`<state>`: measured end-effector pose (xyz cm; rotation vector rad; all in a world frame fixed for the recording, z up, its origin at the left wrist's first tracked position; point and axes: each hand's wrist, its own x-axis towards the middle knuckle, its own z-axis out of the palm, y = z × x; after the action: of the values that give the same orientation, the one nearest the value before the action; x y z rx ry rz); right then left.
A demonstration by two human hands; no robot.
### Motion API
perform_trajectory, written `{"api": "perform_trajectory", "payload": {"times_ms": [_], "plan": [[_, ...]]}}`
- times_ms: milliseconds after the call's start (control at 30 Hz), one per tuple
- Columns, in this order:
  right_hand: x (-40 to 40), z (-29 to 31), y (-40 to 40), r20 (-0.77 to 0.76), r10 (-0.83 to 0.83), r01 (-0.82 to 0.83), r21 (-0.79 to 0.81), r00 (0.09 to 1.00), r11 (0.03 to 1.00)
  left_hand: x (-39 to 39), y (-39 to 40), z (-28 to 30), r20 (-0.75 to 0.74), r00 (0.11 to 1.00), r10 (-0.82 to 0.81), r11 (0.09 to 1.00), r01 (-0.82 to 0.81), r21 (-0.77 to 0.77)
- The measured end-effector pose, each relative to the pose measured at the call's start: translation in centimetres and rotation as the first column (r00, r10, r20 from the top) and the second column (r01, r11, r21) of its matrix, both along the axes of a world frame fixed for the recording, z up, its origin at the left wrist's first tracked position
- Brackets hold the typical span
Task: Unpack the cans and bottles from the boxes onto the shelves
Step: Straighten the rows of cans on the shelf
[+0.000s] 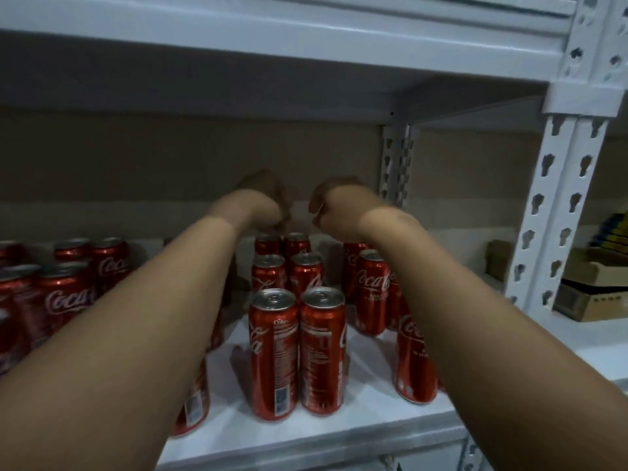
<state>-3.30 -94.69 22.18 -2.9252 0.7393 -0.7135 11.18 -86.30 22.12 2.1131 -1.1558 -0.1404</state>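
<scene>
Reaching over cans (295,348) | shelf (306,436) edge near | hands blurred

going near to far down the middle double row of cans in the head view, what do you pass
Front pair of tall red Coca-Cola cans with silver tops → second pair of red cans → third pair of red cans at the back → the two hands, left hand and right hand, above that back pair → brown back wall.

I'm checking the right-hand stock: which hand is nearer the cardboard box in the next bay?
Right. The right hand is nearer the cardboard box at far right; the left hand lies farther left.
</scene>
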Motion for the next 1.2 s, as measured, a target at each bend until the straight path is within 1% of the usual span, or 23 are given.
{"api": "perform_trajectory", "payload": {"times_ms": [67,167,267,400,533,600,733,867,967,1067,1200], "plan": [[2.9,-1.1,-1.3,0.007,-0.026,0.026,0.048,1.0,0.999,1.7,-0.9,-1.0,0.17,0.985,0.004,0.995,-0.02,0.094],[6.4,-2.9,-3.6,-0.018,-0.056,0.057,0.09,0.998,0.994,4.5,-1.7,-2.2,0.312,0.948,-0.054,0.976,-0.016,0.217],[8.5,-3.8,-5.9,0.013,-0.062,0.06,0.133,0.998,0.989,7.2,-2.1,-2.6,0.338,0.938,-0.08,0.952,-0.029,0.305],[10.2,-4.4,-8.1,-0.048,-0.063,0.067,0.093,0.997,0.993,8.8,-3.3,-2.3,0.411,0.905,-0.109,0.948,-0.03,0.318],[11.6,-4.8,-9.3,-0.112,-0.04,0.052,0.109,0.993,0.993,9.3,-4.9,-2.9,0.417,0.898,-0.14,0.934,-0.021,0.358],[12.0,-5.0,-9.7,-0.107,-0.022,0.035,0.124,0.994,0.992,9.7,-5.5,-3.4,0.427,0.894,-0.137,0.929,-0.033,0.368],[12.0,-5.0,-9.9,-0.104,-0.021,0.035,0.139,0.994,0.99,10.2,-5.4,-3.6,0.388,0.914,-0.117,0.955,-0.004,0.298],[11.8,-5.2,-9.7,-0.033,-0.019,0.025,0.165,0.999,0.986,10.5,-4.9,-3.7,0.307,0.946,-0.102,0.963,0.017,0.269],[11.4,-5.2,-9.4,-0.042,-0.018,0.025,0.165,0.999,0.986,10.9,-4.7,-4.2,0.291,0.955,-0.063,0.975,-0.004,0.221],[11.1,-5.3,-9.3,-0.024,0.028,-0.022,0.23,0.999,0.973,11.3,-4.8,-4.7,0.267,0.964,-0.007,0.974,-0.054,0.222],[11.1,-5.5,-9.1,-0.017,0.048,-0.039,0.355,0.999,0.934,11.6,-4.8,-4.6,0.226,0.974,-0.025,0.967,-0.034,0.251]]}}
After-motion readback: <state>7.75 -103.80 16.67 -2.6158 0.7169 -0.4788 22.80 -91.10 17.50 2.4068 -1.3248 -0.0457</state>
